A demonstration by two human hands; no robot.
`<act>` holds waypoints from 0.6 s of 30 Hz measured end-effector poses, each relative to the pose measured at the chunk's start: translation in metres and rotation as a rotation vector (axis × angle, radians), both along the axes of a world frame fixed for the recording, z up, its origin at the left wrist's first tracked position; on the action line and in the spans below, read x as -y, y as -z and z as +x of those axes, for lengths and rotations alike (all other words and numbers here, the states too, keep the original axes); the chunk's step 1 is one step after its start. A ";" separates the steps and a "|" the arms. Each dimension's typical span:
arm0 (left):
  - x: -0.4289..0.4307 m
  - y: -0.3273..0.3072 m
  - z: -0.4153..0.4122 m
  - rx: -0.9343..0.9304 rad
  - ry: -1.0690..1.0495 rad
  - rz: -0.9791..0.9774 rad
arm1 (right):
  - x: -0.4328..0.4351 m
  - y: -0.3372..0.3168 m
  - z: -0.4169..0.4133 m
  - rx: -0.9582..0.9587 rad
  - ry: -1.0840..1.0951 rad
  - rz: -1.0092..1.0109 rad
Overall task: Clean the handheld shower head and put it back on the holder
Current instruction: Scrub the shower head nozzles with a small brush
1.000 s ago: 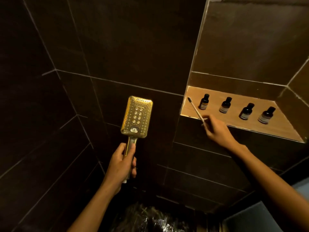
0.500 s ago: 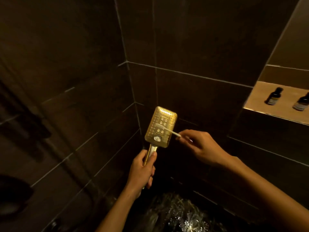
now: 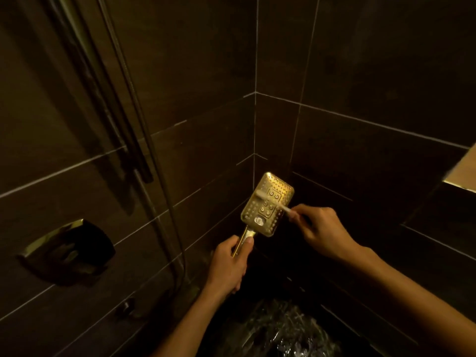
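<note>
txt: none legible | shower head (image 3: 268, 204) emblem: blurred, unreadable

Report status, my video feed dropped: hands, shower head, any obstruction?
Left hand grips shower head handle. Right hand holds toothbrush across its face. Nothing obstructing.

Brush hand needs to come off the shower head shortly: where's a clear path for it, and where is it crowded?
Free: the dark tiled wall right of the shower head, up to the lit niche edge. Crowded: the left side, where the hose and rail hang above a wall fitting. Both hands are busy: left hand on the handle, right hand with the toothbrush.
</note>
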State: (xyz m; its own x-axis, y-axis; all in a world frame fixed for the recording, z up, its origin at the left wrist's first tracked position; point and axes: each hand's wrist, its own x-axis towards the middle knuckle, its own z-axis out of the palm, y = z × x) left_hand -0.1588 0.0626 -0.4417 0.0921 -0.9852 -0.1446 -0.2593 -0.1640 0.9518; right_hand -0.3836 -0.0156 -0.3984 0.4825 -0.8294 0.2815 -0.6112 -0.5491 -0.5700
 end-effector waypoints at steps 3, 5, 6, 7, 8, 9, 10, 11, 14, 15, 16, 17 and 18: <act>-0.002 -0.001 0.002 0.015 -0.008 0.005 | -0.003 0.004 0.004 -0.088 -0.101 0.016; -0.004 0.000 0.003 0.017 0.000 0.014 | 0.006 0.002 -0.003 -0.018 0.027 -0.005; -0.004 0.001 0.002 0.015 0.003 0.021 | 0.007 0.000 -0.005 -0.013 0.034 0.000; -0.005 0.001 0.002 0.009 0.004 0.024 | 0.006 -0.001 -0.004 -0.048 -0.031 0.013; -0.006 0.002 0.002 0.000 0.000 0.026 | 0.002 -0.001 -0.002 -0.106 -0.128 0.034; -0.007 0.002 0.001 -0.007 -0.003 0.028 | 0.000 0.000 -0.001 -0.149 -0.176 0.052; -0.007 0.003 0.001 -0.011 -0.006 0.032 | 0.002 0.000 -0.004 -0.149 -0.149 0.057; -0.008 0.002 0.001 -0.013 -0.010 0.036 | 0.007 -0.002 -0.010 -0.107 -0.068 0.047; -0.007 0.002 -0.001 -0.011 -0.012 0.040 | 0.010 -0.004 -0.019 -0.057 -0.012 0.065; -0.007 0.001 -0.003 -0.013 -0.008 0.038 | 0.005 -0.004 -0.015 -0.122 -0.111 0.069; -0.008 0.001 -0.003 -0.017 -0.001 0.033 | 0.001 -0.003 -0.011 -0.174 -0.189 0.074; -0.008 0.001 -0.004 -0.022 0.009 0.027 | 0.002 -0.003 -0.011 -0.180 -0.181 0.059; -0.008 0.001 -0.005 -0.024 0.017 0.026 | 0.007 -0.004 -0.015 -0.130 -0.106 0.029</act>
State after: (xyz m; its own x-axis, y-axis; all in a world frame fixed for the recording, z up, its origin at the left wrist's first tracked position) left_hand -0.1635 0.0704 -0.4422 0.0714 -0.9825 -0.1719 -0.2392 -0.1841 0.9533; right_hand -0.3982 -0.0228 -0.3943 0.5987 -0.7787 0.1875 -0.6205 -0.5990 -0.5061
